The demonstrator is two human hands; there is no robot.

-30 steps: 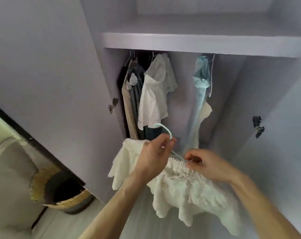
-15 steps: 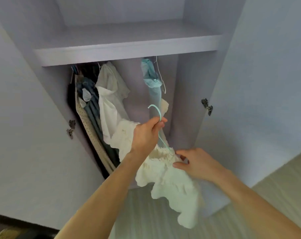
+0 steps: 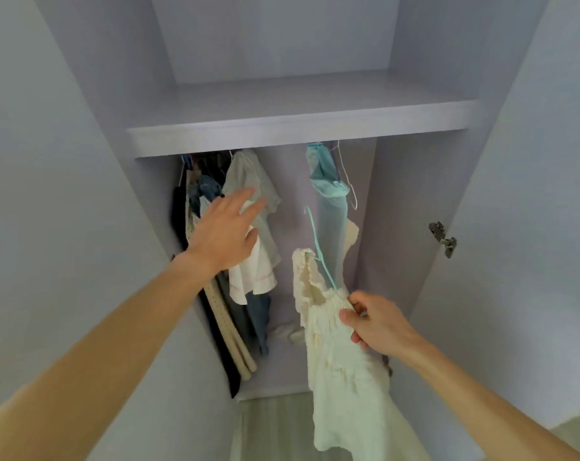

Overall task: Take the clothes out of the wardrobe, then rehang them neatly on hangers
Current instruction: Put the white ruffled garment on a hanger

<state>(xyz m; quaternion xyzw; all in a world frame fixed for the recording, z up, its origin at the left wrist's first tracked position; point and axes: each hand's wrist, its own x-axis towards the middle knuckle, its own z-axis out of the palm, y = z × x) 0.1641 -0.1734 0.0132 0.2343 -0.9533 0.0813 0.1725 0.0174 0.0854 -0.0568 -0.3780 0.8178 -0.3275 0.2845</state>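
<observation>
Left grip [image 3: 223, 232] wide, fingers spread, in front of hung white shirt [image 3: 253, 281]. Right grip [image 3: 378, 324] pinching cream top [image 3: 342, 377] at its gathered edge; teal hanger [image 3: 320, 251] threaded in it, hook up.

1. The left hand [image 3: 222, 234] is bare. Its back faces the camera, and four long, slim fingers [image 3: 248, 201] and the thumb all show.
2. The left forearm [image 3: 115, 344] is bare from the wrist to the lower left edge of the view, slender and smooth.
3. The right hand [image 3: 378, 324] is bare, with knuckles and thumb showing; the nails are too blurred to tell.
4. The right forearm [image 3: 481, 394] is bare from the wrist to the lower right edge, and slender like the other.
</observation>
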